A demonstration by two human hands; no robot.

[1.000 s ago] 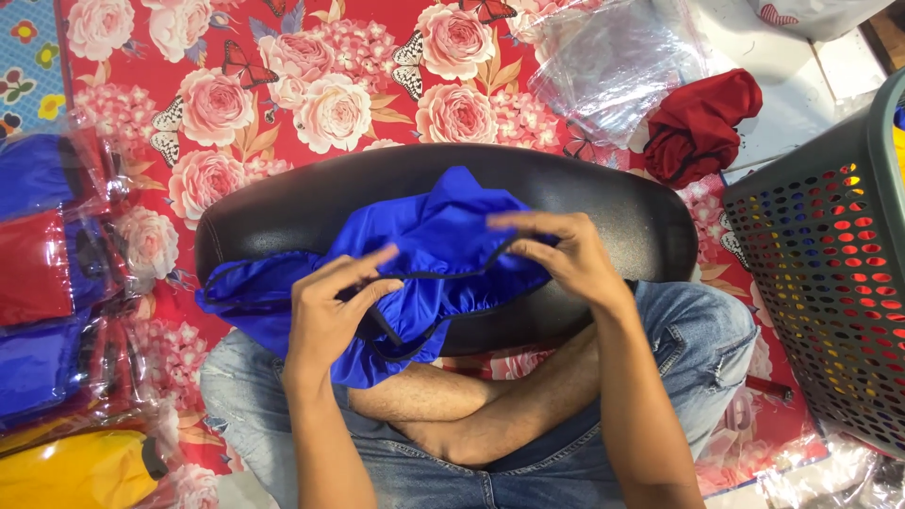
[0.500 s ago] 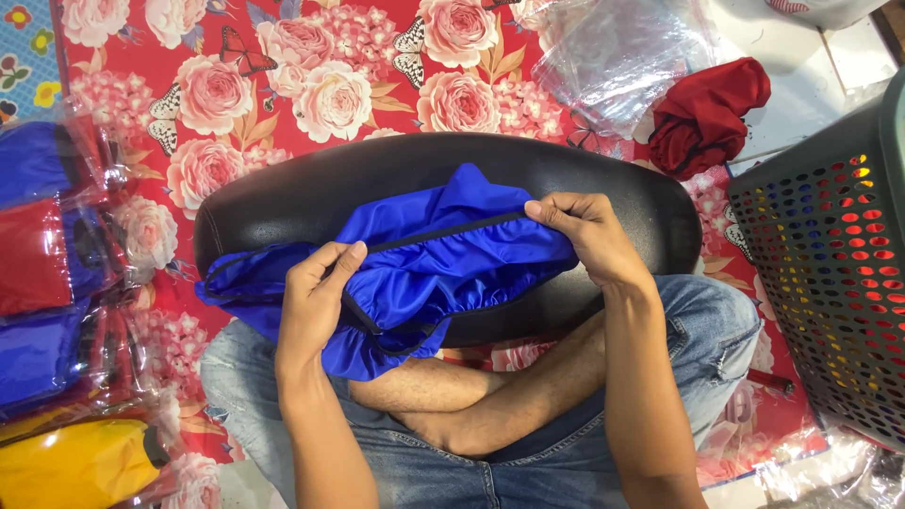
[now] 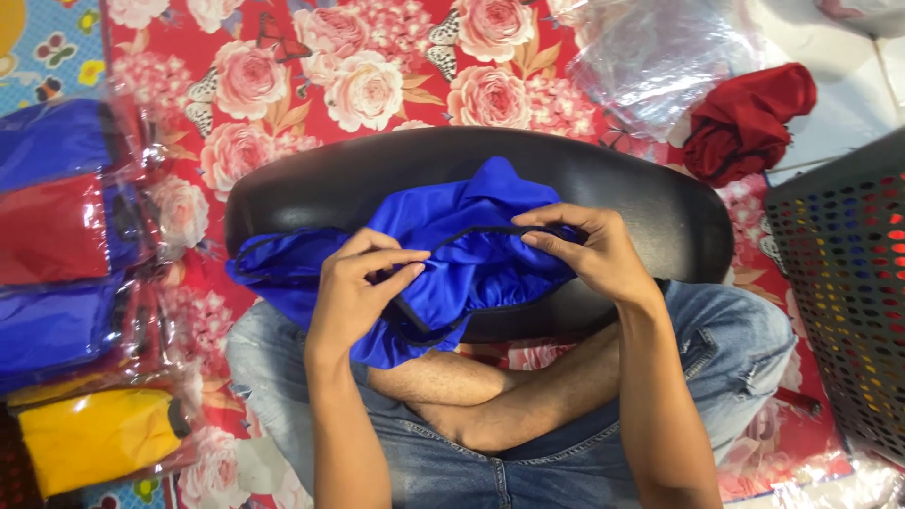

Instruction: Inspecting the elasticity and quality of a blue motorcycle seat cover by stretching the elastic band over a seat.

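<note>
Blue satin-like cloth (image 3: 443,254) with a black trimmed edge lies bunched over a long black padded cushion (image 3: 650,203), which rests across the lap of a person sitting cross-legged in jeans. Everything else is best placed from that cushion. The left hand (image 3: 353,287) sits on the near edge of the cushion, fingers pinched together on a fold of the cloth by its black edging. The right hand (image 3: 589,250) is toward the cushion's right half, thumb and fingers closed on the same black edging, so the hem runs in a line between the two hands; holding it at two spots like this keeps the slippery fabric taut enough to handle. The rest of the cloth spills off the cushion's left end and down its near side.

Left of the cushion, a stack of clear-wrapped packets (image 3: 66,245) shows blue, red, blue and yellow fabric, piled flat one against the next. Beyond the cushion's far right corner lies an empty-looking clear plastic bag (image 3: 660,61), though glare makes it hard to be sure nothing is inside. Just right of that bag sits a crumpled red cloth (image 3: 745,118). A dark perforated basket (image 3: 844,311) stands off the cushion's right end. Under it all spreads a red mat printed with roses (image 3: 377,75).
</note>
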